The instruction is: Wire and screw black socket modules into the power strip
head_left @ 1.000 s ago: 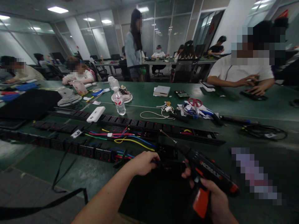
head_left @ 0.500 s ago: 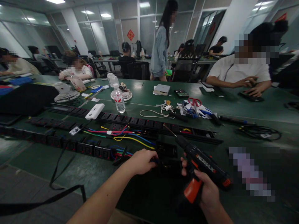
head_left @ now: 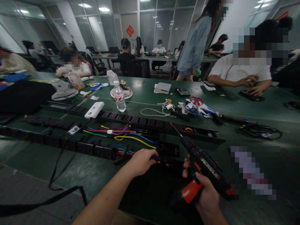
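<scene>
My left hand [head_left: 143,162] is closed around wires [head_left: 155,158], whose blue and yellow ends stick out past the fingertips. Those ends point at a small black housing [head_left: 173,164] just to the right, its inside dark. From under the hand, coloured wires run left to a black power strip [head_left: 86,148]. My right hand [head_left: 208,193] grips a black and orange cordless drill [head_left: 205,167]. Its long bit [head_left: 176,130] points up and left, above the housing and touching nothing that I can make out. Behind lies a loop of yellow, blue and red wires [head_left: 134,139].
Another long power strip [head_left: 131,119] lies behind, with a white power bank [head_left: 94,110] on it. Farther back stand a water bottle [head_left: 120,98], a white cable [head_left: 157,113] and red-handled scissors [head_left: 196,100]. A co-worker [head_left: 239,73] sits across the table at right.
The drill has shifted slightly right and down in my right hand. My left hand barely moves; the blue and yellow wire ends now show at its fingertips. A person walking behind has moved right.
</scene>
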Demonstrator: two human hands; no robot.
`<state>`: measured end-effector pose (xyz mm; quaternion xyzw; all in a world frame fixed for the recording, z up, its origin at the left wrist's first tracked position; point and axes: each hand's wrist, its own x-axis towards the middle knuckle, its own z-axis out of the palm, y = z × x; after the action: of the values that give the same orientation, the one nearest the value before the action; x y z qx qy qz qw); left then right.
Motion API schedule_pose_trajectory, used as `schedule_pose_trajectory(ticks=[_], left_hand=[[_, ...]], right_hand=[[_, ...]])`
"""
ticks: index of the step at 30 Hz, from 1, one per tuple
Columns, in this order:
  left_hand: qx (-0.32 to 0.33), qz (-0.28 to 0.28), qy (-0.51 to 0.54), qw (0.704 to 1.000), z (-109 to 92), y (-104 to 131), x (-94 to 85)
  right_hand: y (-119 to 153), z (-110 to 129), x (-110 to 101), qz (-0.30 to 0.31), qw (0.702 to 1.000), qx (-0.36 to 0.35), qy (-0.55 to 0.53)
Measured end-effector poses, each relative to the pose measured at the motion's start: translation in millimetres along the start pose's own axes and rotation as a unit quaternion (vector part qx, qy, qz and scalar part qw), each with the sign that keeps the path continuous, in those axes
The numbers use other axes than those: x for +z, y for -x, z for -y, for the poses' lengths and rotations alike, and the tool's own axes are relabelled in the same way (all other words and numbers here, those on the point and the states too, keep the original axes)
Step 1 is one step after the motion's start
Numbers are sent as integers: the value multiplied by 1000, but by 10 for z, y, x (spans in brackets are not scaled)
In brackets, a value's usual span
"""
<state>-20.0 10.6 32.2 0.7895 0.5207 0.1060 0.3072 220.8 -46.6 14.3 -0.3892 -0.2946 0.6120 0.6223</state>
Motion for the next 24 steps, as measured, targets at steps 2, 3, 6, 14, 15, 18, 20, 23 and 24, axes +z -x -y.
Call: schedule_pose_trajectory(ticks=[2,3,6,14,15,18,20,23,24], left_hand=[[-2,7,-3,1000,-4,-13,-13],[-5,9,-3,1000,-2,-23,-21],[-8,26,6,1000,18,-67,-43],[22,138,60,988,103,-245,-88],[27,145,62,987,113,-265,-95],[39,159,65,984,125,-313,-106],[40,164,66,983,121,-331,-103],[35,166,72,983,115,-335,-84],[33,166,75,983,115,-333,-75]], right_hand=[[-3,0,21,-3,1000,-2,-1],[-5,3,35,-5,1000,-3,-1],[-13,13,78,-12,1000,-10,1],[-89,-26,66,-16,999,-32,16],[-97,-27,58,-14,999,-32,17],[-109,-17,44,-10,999,-27,22],[-109,-7,39,-7,999,-21,24],[-103,0,39,-3,1000,-17,25],[-101,-1,40,-1,1000,-18,25]])
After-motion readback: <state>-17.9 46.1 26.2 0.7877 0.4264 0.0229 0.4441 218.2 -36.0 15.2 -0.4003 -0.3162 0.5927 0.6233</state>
